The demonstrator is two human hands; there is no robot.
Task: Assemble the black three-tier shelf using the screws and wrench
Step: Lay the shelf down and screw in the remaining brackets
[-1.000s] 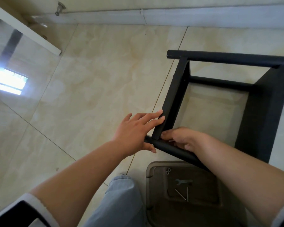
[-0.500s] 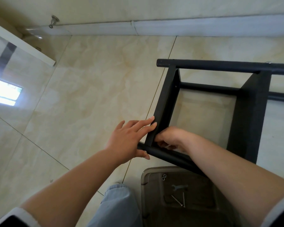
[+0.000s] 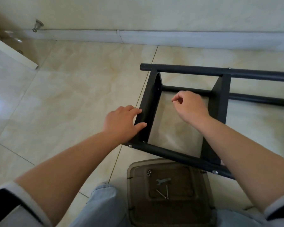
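Observation:
The black shelf frame [image 3: 170, 153] lies on its side on the tiled floor. My left hand [image 3: 121, 122] rests with straight fingers against the outer face of its end panel [image 3: 150, 108]. My right hand [image 3: 190, 107] hovers above the opening between that panel and the second panel [image 3: 218, 104]. Its fingers are curled, thumb and forefinger tips together, and nothing shows between them. A screw head [image 3: 130, 146] sits at the near pole's left end, another [image 3: 215, 172] further right. The small wrench [image 3: 162, 181], two long screws [image 3: 164, 193] and two nuts [image 3: 148, 172] lie on a brown stool.
The brown plastic stool [image 3: 202, 194] stands between my knees, just under the near pole. A wall with a white skirting board [image 3: 154, 37] runs behind the frame. A white door edge [image 3: 15, 54] and a door stop [image 3: 38, 25] are at the far left.
My right hand has left the near pole's corner and risen over the frame's opening. My left hand slid up from the corner onto the end panel. The view has tilted down.

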